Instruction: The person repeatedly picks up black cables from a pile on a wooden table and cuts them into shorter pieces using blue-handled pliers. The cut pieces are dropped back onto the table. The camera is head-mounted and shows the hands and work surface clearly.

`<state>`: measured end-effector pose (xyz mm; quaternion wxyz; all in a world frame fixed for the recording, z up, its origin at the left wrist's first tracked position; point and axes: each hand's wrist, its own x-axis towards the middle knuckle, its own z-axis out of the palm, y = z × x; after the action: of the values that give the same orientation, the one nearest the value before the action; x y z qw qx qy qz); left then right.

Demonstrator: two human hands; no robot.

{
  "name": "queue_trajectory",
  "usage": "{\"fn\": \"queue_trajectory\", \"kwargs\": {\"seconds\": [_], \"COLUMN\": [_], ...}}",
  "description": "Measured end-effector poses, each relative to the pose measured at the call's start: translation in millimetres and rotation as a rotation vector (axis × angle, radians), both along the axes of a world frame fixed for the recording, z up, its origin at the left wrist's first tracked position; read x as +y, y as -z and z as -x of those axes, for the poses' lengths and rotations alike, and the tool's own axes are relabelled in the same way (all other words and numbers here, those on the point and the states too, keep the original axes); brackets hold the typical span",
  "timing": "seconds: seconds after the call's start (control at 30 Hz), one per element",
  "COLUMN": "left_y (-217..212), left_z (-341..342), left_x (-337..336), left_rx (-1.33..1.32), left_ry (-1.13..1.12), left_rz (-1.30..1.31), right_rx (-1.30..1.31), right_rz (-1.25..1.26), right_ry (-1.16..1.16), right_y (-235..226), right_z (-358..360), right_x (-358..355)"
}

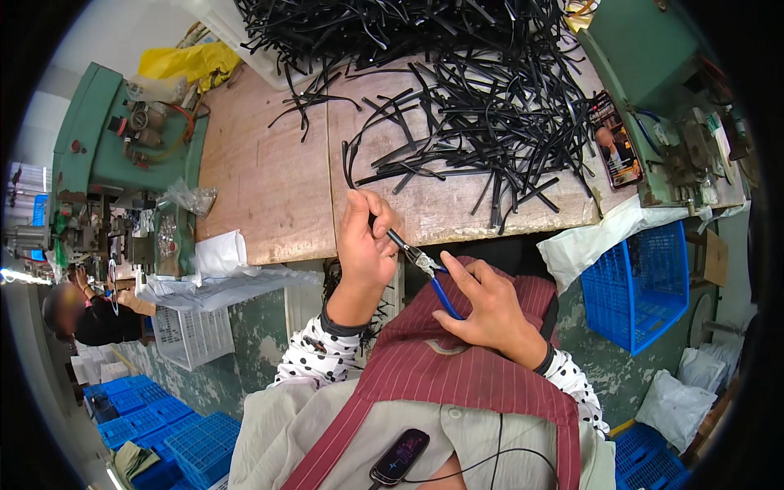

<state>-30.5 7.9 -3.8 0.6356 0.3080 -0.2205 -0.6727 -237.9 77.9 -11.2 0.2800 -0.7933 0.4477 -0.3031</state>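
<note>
Just off the table's front edge, my left hand (pixel 366 243) is closed around a thin black strip with a curved end, which looks like an eyeglass temple arm (pixel 348 163). Its hooked end rises above the fingers toward the table. My right hand (pixel 494 314) grips a pair of blue-handled pliers (pixel 442 294). The metal jaws meet the lower end of the temple arm beside my left fingers; how firmly they clamp it is too small to tell. A large tangled heap of similar black temple arms (pixel 490 122) covers the far and right parts of the tabletop.
Green machines (pixel 94 147) stand at the left and right (pixel 645 49) of the wooden table (pixel 269 175). A blue crate (pixel 637 286) is at the right. A white crate (pixel 194 335) and blue crates (pixel 204 445) sit lower left. Another person (pixel 102 314) is far left.
</note>
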Motion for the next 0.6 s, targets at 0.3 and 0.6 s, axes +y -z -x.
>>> {"fn": "queue_trajectory", "kwargs": {"seconds": [0.3,0.6], "left_y": [10.7,31.1], "left_z": [-7.5,-27.1], "left_x": [-105.3,-140.5], "left_rx": [-1.692,-1.369], "left_ry": [-0.421,0.116], "left_rz": [0.700,0.150], "right_rx": [0.077,0.065], "right_rz": [0.027,0.040], "right_ry": [0.141,0.150], "right_y": [-2.3,-1.7], "right_z": [5.6,9.1], "right_x": [0.0,-1.5]}}
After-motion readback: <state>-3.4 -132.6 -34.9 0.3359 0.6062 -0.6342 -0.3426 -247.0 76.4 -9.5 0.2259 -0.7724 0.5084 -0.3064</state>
